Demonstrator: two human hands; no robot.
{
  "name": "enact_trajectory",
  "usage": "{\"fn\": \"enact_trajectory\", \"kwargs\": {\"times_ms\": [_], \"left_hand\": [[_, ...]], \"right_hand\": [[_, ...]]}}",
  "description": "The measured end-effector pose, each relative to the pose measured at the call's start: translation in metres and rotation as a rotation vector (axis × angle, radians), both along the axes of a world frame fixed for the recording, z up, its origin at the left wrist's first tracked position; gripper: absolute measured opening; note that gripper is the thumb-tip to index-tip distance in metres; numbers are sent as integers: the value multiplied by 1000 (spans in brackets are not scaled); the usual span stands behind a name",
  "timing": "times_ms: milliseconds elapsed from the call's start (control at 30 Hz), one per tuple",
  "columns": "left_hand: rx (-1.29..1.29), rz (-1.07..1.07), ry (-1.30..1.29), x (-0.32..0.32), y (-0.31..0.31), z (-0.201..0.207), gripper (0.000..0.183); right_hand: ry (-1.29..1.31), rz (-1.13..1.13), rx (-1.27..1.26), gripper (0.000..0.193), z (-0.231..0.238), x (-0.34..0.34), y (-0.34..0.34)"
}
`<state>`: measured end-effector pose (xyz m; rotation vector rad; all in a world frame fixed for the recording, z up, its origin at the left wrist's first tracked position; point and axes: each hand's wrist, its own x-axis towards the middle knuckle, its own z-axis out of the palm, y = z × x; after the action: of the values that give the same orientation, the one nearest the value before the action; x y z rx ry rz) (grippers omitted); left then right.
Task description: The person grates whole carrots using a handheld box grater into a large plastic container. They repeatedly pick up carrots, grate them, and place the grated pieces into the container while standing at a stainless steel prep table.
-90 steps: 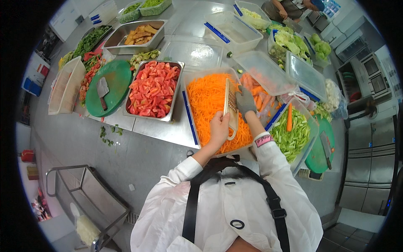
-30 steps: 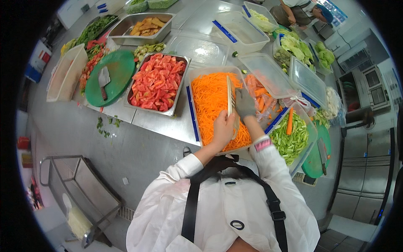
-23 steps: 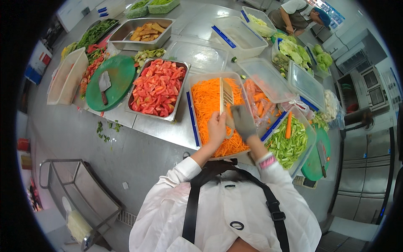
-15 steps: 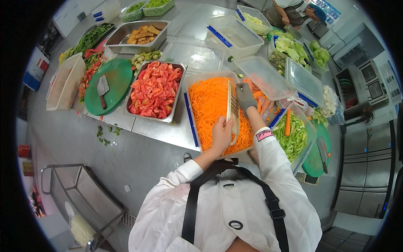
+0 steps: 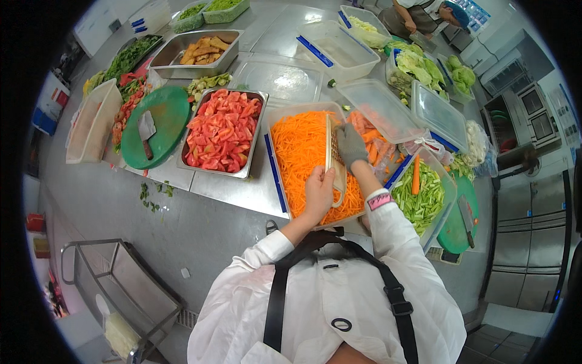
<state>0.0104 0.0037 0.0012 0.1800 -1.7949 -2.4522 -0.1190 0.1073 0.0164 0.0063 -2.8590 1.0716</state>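
Note:
My bare left hand (image 5: 319, 190) grips the lower end of a pale hand grater (image 5: 337, 173), its thumb along the near edge. The grater stands tilted over a clear plastic tub (image 5: 278, 109) heaped with shredded carrot (image 5: 297, 151). In a grey glove, my right hand (image 5: 351, 145) is closed and pressed against the grater's upper right face. Whatever lies under its fingers is hidden. Beyond that hand, peeled carrots (image 5: 381, 151) lie beside the tub, partly in clear plastic.
Left of the tub stands a steel pan of cut tomatoes (image 5: 223, 130), then a green board (image 5: 173, 112) with a cleaver (image 5: 146, 130). At right are a tub of chopped green vegetable (image 5: 418, 203) and another cleaver (image 5: 465, 213). A co-worker (image 5: 418, 18) cuts at the far right.
My gloved right hand has slid down the grater, nearer to me. My left hand keeps its hold at about the same place.

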Motion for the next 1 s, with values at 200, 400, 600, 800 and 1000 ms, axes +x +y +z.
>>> {"fn": "enact_trajectory", "kwargs": {"times_ms": [200,400,600,800,1000], "left_hand": [[101,86,-47,-9,-11,-11,18],[91,106,-52,-15,-17,-10,18],[112,27,34,0,-2,4,16],[133,67,-61,-3,-4,-2,16],[359,98,-145,-20,-20,2,15]], "right_hand": [[54,143,-64,29,6,23,-5],[-124,194,126,26,21,67,-16],[-7,66,213,25,-3,-1,-4],[44,117,35,23,-3,-19,6],[-138,217,-62,30,36,56,-23]]}}
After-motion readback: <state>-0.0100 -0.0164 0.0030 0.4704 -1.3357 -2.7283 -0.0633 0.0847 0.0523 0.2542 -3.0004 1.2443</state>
